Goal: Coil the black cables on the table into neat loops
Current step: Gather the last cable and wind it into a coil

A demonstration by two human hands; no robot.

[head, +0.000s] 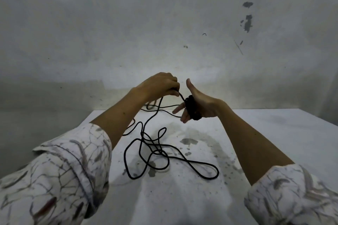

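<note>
The right hand (196, 105) was held above the table's far edge, fingers straight and thumb up, with a tight bundle of black cable (192, 108) wound round them. The left hand (161, 86) pinched the strand leading to it. Loose cable (155, 151) lay tangled mid-table on the stained white table (274, 133)

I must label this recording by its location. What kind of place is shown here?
Probably a plain workroom or makeshift recording corner, not a home. A bare grey wall with chipped patches stands behind a table under a stained white cover, and only a black cable lies on it.
</note>
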